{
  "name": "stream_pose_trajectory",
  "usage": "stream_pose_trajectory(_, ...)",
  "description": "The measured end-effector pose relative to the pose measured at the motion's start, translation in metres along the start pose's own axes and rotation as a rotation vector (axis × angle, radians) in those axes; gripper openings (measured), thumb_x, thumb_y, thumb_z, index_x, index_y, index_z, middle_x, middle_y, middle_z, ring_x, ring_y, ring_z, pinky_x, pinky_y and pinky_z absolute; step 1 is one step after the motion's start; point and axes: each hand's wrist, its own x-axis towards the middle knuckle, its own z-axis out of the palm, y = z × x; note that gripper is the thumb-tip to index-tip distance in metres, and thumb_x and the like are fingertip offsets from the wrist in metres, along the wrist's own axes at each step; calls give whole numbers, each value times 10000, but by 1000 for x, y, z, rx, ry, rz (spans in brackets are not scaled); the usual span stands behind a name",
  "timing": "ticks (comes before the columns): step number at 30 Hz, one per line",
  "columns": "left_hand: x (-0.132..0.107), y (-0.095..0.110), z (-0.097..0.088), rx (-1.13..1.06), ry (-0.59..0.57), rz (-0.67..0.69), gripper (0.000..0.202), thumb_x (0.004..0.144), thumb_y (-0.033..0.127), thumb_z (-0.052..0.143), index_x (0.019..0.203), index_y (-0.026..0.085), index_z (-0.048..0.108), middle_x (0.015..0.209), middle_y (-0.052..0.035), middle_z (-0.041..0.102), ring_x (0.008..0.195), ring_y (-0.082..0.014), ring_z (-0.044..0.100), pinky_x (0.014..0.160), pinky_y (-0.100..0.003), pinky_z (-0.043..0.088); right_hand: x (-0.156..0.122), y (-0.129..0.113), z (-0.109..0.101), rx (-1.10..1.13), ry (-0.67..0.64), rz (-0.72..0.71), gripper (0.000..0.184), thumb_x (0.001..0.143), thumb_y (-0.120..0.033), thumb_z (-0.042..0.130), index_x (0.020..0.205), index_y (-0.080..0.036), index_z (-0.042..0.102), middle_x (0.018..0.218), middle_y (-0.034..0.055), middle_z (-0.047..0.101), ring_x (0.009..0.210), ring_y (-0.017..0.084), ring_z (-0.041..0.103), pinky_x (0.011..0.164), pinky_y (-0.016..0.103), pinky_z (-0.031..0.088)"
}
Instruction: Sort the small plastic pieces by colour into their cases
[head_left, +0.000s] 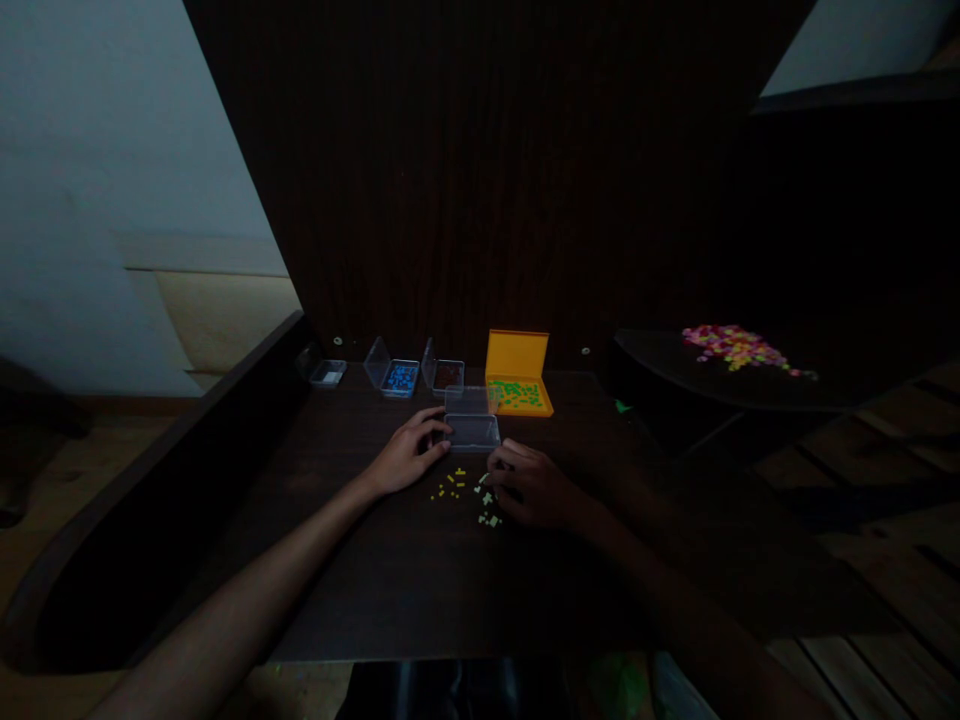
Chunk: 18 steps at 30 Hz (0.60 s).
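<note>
A clear plastic box (472, 434) with its lid raised lies in the middle of the dark tabletop. My left hand (409, 455) holds the box by its left edge, thumb and fingers bent against it. Just in front of the box are small yellow pieces (451, 485) and, to their right, small pale green pieces (489, 520). My right hand (532, 485) is over the pale pieces with fingers curled and tips together; whatever is between the tips is too small and dark to make out.
Behind stand an open yellow box (517, 352) of green pieces, a clear box of blue pieces (401, 378), one with dark pieces (449, 375), and a small clear case (328, 374). Colourful pieces (739, 347) are heaped on the right-hand ledge. A raised side panel (172, 480) borders the left.
</note>
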Motion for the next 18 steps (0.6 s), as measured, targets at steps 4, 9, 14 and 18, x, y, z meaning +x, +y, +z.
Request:
stream_pose_trajectory(4, 0, -1, 1, -4, 7, 11, 248, 869, 375, 554, 1013, 196, 647, 1377, -99, 487, 703, -117, 576, 757, -341, 535, 2, -1, 1, -23, -29, -1, 143, 802, -106, 529, 893, -184, 607, 917, 68, 571, 828, 188, 477, 714, 312, 391)
stream_pose_trajectory(9, 0, 0, 0, -12, 5, 10, 245, 871, 364, 552, 1019, 193, 647, 1379, -104, 484, 700, -114, 568, 766, -342, 533, 3, -1, 0, -45, -77, 8, 125, 803, -104, 515, 876, -178, 585, 937, 73, 568, 840, 196, 465, 716, 319, 386)
stream_pose_trajectory(14, 0, -1, 1, -5, 11, 14, 251, 869, 381, 555, 1010, 197, 651, 1368, -102, 493, 696, -115, 573, 762, -341, 536, 5, -4, 1, -69, -155, 40, 130, 809, -95, 502, 883, -175, 572, 968, 78, 558, 867, 202, 461, 756, 331, 393)
stream_pose_trajectory(18, 0, -2, 1, -1, 16, 20, 247, 868, 374, 556, 1011, 198, 653, 1363, -101, 495, 705, -118, 582, 756, -336, 536, 6, -6, 0, -66, -171, 72, 171, 806, -79, 500, 918, -175, 586, 996, 78, 549, 894, 204, 466, 767, 330, 399)
